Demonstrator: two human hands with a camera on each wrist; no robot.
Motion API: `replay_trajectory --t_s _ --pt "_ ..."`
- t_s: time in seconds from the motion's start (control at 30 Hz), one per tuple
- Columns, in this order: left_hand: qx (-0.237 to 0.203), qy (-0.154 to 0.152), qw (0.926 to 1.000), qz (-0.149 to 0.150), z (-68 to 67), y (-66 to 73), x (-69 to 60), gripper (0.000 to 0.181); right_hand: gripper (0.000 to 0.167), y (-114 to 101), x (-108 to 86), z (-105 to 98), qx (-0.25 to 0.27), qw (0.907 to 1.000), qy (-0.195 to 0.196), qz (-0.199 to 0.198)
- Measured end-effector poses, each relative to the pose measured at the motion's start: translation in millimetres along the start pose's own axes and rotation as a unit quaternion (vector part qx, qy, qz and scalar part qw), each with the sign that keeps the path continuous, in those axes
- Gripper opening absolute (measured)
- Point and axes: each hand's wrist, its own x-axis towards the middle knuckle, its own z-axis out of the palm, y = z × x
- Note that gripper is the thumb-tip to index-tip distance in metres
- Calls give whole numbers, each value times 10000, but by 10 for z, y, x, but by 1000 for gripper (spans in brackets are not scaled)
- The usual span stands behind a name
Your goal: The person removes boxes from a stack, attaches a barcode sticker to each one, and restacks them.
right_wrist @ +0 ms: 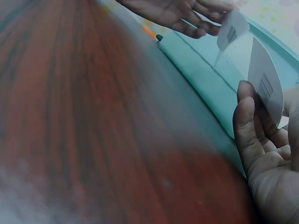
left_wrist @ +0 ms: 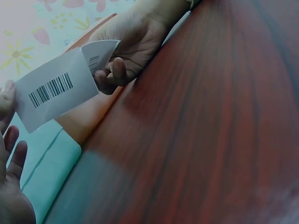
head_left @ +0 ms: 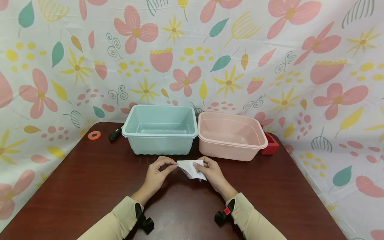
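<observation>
A white barcode label sheet (head_left: pixel 190 165) is held up between both hands above the table, bent so that part of it folds down. Thumb and fingers of my left hand (head_left: pixel 158 172) pinch its left corner. On the opposite side my right hand (head_left: pixel 212 172) grips it, thumb on the near face and fingers behind. Black barcodes show on the sheet (left_wrist: pixel 51 88) in the left wrist view, where its right end curls. From the right wrist, two curved parts of the sheet (right_wrist: pixel 266 79) appear; whether they join cannot be seen.
A light blue bin (head_left: pixel 162 144) and a pink bin (head_left: pixel 229 151) stand side by side behind the hands. An orange tape roll (head_left: pixel 94 135) and a black-handled tool (head_left: pixel 114 134) lie at the back left. A red box (head_left: pixel 270 146) sits partly behind the pink bin.
</observation>
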Motion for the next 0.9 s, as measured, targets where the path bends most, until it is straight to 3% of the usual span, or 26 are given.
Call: replay_trajectory --t_s 0.27,0.4,0.53,0.73,0.9 --pt "-480 453 9977 -165 -19 88 48 12 28 4 32 -67 -369 9991 -43 -225" --pt "-652 611 9960 -70 -31 154 45 10 25 14 43 -122 -514 9984 3 -244" --pt "-676 794 9945 -90 -45 111 42 11 23 11 59 -205 -812 9960 167 -325" --pt "-518 1395 9888 -93 -69 28 54 9 16 21 38 -329 -1880 9795 490 -536" --pt "-435 1781 9829 -158 -77 209 63 9 13 57 -5 -359 -2124 9725 525 -798"
